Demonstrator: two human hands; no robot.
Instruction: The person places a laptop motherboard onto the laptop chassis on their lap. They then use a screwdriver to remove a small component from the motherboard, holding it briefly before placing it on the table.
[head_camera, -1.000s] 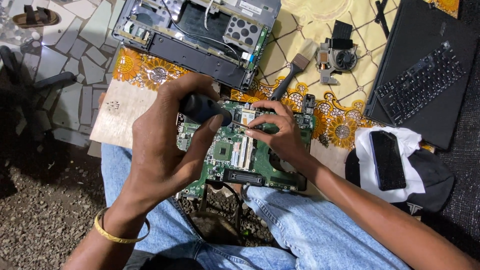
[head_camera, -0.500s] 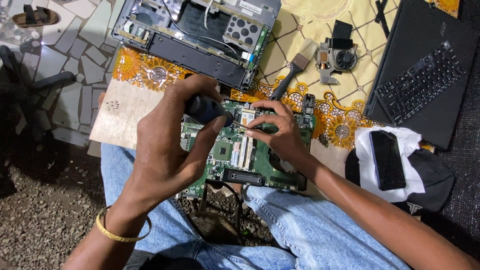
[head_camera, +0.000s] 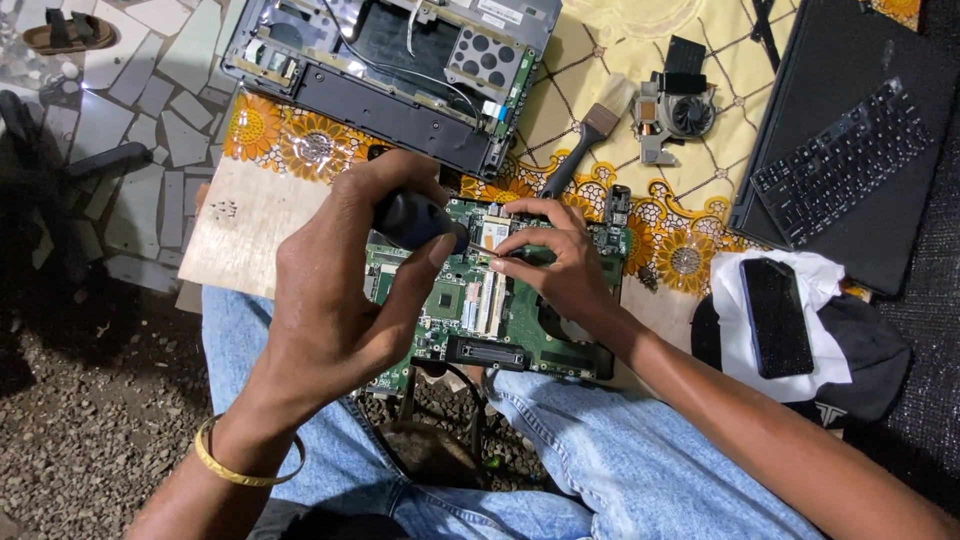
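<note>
Head view showed the left hand (head_camera: 330, 300) clamped on a screwdriver (head_camera: 415, 220), right hand (head_camera: 560, 265) fingers pinched at its tip on the motherboard (head_camera: 480, 310); upright, steady pressure was advisable.

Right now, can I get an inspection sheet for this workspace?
Surface: yellow flowered cloth on the ground; wooden board under the work.
Job's things: green motherboard across the lap.
Clutter: laptop base, brush, cooling fan, keyboard, phone on white cloth.
Hands: left hand grips a dark screwdriver handle; right hand pinches at the tip.
Cables: thin wires inside the base.
Surroundings: gravel, mosaic tiles, a sandal.
</note>
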